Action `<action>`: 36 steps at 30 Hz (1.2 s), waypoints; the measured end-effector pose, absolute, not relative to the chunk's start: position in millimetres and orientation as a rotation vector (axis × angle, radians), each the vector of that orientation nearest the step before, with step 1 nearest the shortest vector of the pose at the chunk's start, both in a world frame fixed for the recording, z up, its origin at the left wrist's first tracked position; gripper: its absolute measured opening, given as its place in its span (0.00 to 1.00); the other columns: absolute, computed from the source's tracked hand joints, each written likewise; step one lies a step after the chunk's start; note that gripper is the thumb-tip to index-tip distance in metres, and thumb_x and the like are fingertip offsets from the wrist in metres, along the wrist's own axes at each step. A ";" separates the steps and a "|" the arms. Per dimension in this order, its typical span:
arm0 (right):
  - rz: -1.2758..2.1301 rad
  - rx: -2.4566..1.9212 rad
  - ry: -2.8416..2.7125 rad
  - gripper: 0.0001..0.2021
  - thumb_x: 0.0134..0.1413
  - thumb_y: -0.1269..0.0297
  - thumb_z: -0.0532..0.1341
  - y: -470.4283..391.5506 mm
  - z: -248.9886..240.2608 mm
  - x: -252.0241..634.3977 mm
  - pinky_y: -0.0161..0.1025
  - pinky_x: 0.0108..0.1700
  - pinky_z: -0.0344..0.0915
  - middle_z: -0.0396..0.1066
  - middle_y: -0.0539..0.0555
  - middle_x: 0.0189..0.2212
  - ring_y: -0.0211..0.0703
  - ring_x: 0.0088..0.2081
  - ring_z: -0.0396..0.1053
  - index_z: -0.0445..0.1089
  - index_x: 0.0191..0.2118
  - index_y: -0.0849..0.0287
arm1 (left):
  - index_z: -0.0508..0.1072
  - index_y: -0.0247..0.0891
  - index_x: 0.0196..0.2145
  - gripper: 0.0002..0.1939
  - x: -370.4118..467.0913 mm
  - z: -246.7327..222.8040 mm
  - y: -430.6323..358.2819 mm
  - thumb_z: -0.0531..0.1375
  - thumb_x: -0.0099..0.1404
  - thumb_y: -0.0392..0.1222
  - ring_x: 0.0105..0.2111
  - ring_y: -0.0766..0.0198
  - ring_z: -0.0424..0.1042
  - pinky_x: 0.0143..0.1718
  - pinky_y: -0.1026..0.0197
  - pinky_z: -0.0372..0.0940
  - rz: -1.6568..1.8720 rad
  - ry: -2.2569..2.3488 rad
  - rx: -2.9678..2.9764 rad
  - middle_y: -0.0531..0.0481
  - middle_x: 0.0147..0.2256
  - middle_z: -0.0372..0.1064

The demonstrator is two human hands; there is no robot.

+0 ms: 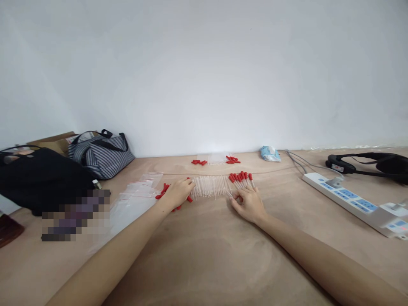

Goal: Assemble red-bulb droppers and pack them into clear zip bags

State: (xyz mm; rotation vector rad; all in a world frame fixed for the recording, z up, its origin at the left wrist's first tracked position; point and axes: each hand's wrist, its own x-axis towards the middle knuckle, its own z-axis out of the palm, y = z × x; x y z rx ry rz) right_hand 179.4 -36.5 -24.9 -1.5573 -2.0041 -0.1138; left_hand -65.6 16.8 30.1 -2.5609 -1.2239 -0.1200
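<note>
A row of clear thin dropper tubes lies side by side on the wooden table. My right hand is at the row's right end, thumb and finger closed on one clear dropper tube. Just beyond that hand, several droppers with red rubber bulbs lie fanned out, bulbs pointing away from me. At the row's left end, my left hand reaches in with its fingers curled together. Loose red bulbs lie around and under it; what its fingertips hold, if anything, is hidden.
Clear zip bags lie left of my left hand. Farther back is a bag of tubes with red bulbs on both sides. A blue tissue pack, a power strip and a black headset sit right; a striped bag and black bag left.
</note>
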 end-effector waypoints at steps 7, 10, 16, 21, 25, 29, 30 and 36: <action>-0.079 -1.504 -2.035 0.11 0.49 0.59 0.54 -34.7 -26.6 180.6 0.40 0.37 0.51 0.65 0.50 0.20 0.42 0.30 0.61 0.65 0.23 0.58 | 0.68 0.36 0.40 0.14 -74.5 20.5 0.0 0.48 0.60 0.27 0.39 0.57 0.67 0.40 0.57 0.62 -0.600 -1.161 -2.555 0.44 0.38 0.68; -0.072 -1.492 -2.044 0.11 0.49 0.59 0.54 -34.1 -27.4 180.7 0.40 0.38 0.52 0.64 0.49 0.19 0.41 0.30 0.61 0.65 0.23 0.58 | 0.69 0.37 0.36 0.10 -79.5 16.1 -1.2 0.49 0.62 0.33 0.37 0.60 0.68 0.40 0.58 0.62 -0.849 -1.258 -2.542 0.46 0.35 0.68; -0.032 -1.461 -2.057 0.10 0.49 0.60 0.55 -33.5 -28.9 181.0 0.38 0.36 0.53 0.65 0.49 0.20 0.41 0.29 0.62 0.64 0.23 0.58 | 0.71 0.37 0.32 0.07 -65.4 13.9 -10.2 0.55 0.60 0.42 0.35 0.58 0.64 0.38 0.56 0.59 -0.653 -1.149 -2.706 0.48 0.32 0.67; -0.056 -1.399 -2.090 0.09 0.50 0.61 0.54 -34.3 -29.0 181.6 0.36 0.34 0.54 0.65 0.49 0.21 0.40 0.29 0.61 0.63 0.23 0.58 | 0.70 0.38 0.30 0.13 -45.8 12.5 -26.7 0.57 0.56 0.51 0.35 0.57 0.63 0.37 0.56 0.58 -0.597 -1.155 -2.848 0.47 0.32 0.65; -0.002 -1.270 -2.135 0.08 0.53 0.63 0.52 -34.8 -30.5 181.0 0.35 0.34 0.55 0.67 0.51 0.25 0.39 0.29 0.62 0.62 0.27 0.59 | 0.68 0.37 0.28 0.06 -37.1 13.0 -42.3 0.57 0.56 0.43 0.34 0.59 0.64 0.35 0.59 0.60 -0.574 -1.163 -2.967 0.48 0.31 0.64; 0.114 -1.126 -2.170 0.08 0.57 0.65 0.49 -39.5 -30.5 178.2 0.35 0.34 0.55 0.67 0.51 0.26 0.38 0.30 0.63 0.61 0.29 0.59 | 0.66 0.37 0.28 0.04 -33.9 7.0 -51.5 0.53 0.59 0.37 0.31 0.63 0.65 0.33 0.61 0.61 -0.700 -1.265 -2.990 0.50 0.30 0.64; 0.124 -1.090 -2.181 0.08 0.57 0.65 0.49 -41.2 -30.0 177.2 0.35 0.35 0.55 0.67 0.52 0.27 0.38 0.30 0.63 0.62 0.30 0.60 | 0.66 0.37 0.28 0.04 -34.5 4.4 -51.6 0.53 0.59 0.36 0.30 0.63 0.65 0.32 0.61 0.61 -0.755 -1.316 -2.974 0.50 0.30 0.65; 0.112 -0.994 -2.297 0.10 0.58 0.65 0.48 -49.2 -26.5 170.7 0.37 0.38 0.53 0.69 0.53 0.31 0.39 0.34 0.65 0.65 0.38 0.59 | 0.65 0.38 0.30 0.02 -42.5 -6.2 -44.2 0.54 0.59 0.36 0.32 0.63 0.67 0.32 0.62 0.62 -0.931 -1.488 -2.971 0.52 0.30 0.67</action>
